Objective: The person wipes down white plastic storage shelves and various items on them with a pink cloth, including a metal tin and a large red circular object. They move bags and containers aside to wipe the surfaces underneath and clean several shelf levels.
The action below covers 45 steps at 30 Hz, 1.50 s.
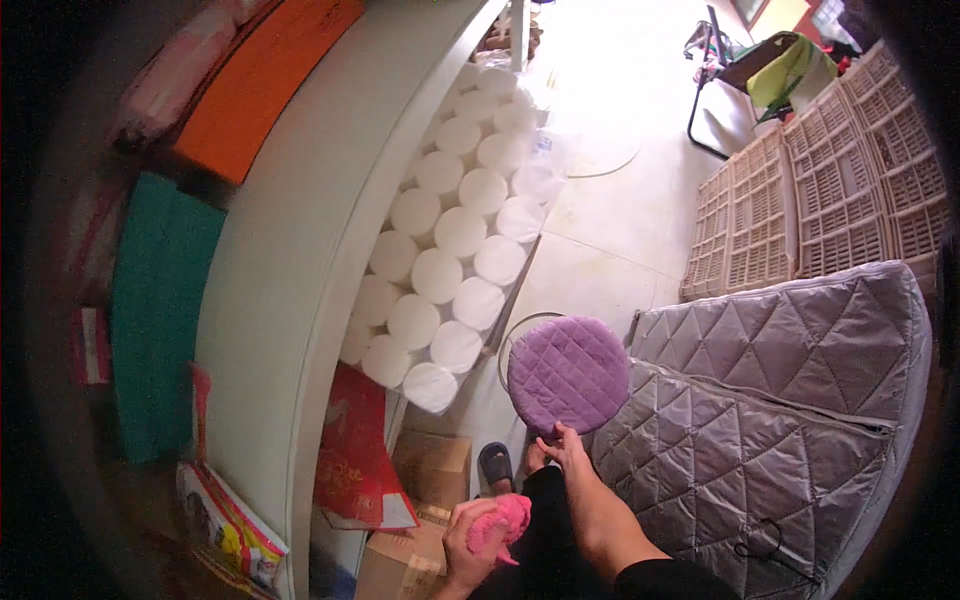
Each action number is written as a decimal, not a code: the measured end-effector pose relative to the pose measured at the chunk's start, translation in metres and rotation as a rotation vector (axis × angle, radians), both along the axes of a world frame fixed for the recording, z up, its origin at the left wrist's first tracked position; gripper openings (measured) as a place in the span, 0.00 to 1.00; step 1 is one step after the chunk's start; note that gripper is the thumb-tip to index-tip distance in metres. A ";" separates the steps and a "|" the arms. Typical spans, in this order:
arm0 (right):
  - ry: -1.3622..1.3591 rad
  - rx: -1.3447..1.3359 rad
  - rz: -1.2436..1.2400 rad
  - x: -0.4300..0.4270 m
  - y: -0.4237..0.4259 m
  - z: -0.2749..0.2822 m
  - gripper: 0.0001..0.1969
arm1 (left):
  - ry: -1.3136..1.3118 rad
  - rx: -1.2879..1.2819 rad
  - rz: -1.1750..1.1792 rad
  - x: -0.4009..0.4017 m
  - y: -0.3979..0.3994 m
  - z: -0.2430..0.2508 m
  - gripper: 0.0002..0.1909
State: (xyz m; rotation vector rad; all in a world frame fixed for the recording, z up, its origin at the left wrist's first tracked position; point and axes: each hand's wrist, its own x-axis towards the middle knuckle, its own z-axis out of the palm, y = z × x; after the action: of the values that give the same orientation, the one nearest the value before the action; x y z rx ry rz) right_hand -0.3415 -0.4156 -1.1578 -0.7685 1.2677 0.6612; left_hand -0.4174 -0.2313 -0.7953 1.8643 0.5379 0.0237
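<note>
A bunched pink cloth (501, 525) is gripped in my left hand (472, 536), low in the view, above my dark clothing. My right hand (561, 444) reaches forward and holds the near edge of a round purple quilted stool seat (570, 373), fingers at its rim. What lies under the seat is mostly hidden; a thin ring or hoop (510, 352) shows on its left side. To the right of my right arm is a large silver-grey quilted cover (705, 450) with a zip across it.
Plastic-wrapped white rolls (461, 232) stand left of centre beside a pale shelf panel (300, 225). Cardboard boxes (431, 469) and a red bag (352, 457) lie below them. Beige plastic crates (810, 180) line the right, with a folding chair (720, 82) beyond. A slipper (495, 463) is near my feet.
</note>
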 end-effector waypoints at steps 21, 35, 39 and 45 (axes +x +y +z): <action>0.087 0.027 0.122 -0.111 0.072 0.024 0.29 | 0.063 0.002 0.389 -0.116 0.003 0.007 0.13; -0.624 0.042 0.713 0.023 0.009 0.122 0.28 | -0.535 0.352 0.215 -0.146 0.004 0.096 0.16; -1.021 -0.299 0.833 0.080 0.056 0.171 0.24 | -0.672 0.735 0.364 -0.167 0.045 0.169 0.15; -1.750 -0.056 0.733 0.032 0.200 0.422 0.20 | -0.822 1.321 0.677 -0.190 0.071 0.277 0.13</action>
State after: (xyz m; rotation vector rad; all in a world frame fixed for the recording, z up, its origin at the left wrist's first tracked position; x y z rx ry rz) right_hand -0.3096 -0.2160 -0.7354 -1.3588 -0.6330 0.2588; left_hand -0.6076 -0.1601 -0.5178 2.4713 0.5600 1.8882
